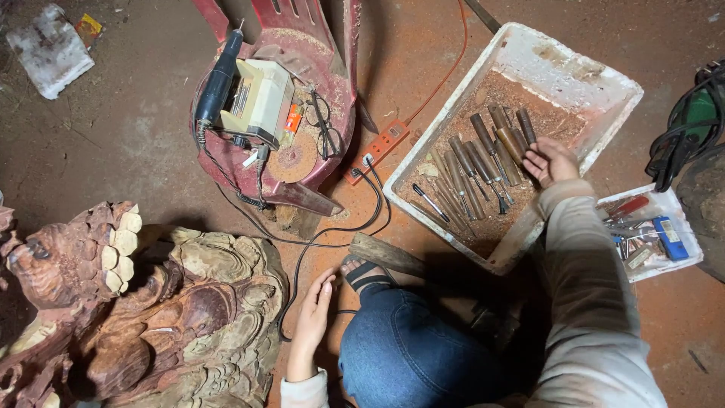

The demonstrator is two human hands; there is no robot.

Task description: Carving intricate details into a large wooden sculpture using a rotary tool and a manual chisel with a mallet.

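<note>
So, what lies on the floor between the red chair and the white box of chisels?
In the head view, an orange power strip lies on the floor between the red chair and the white box, with black cables plugged in.

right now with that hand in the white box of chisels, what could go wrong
1. The right hand reaches among loose wooden-handled carving chisels in the white foam box; their tips point several ways, so a cut seems possible.
2. Black cables trail across the dirt floor from the orange power strip beside the sandalled foot, so a snag could tug the rotary tool off the red plastic chair.
</note>
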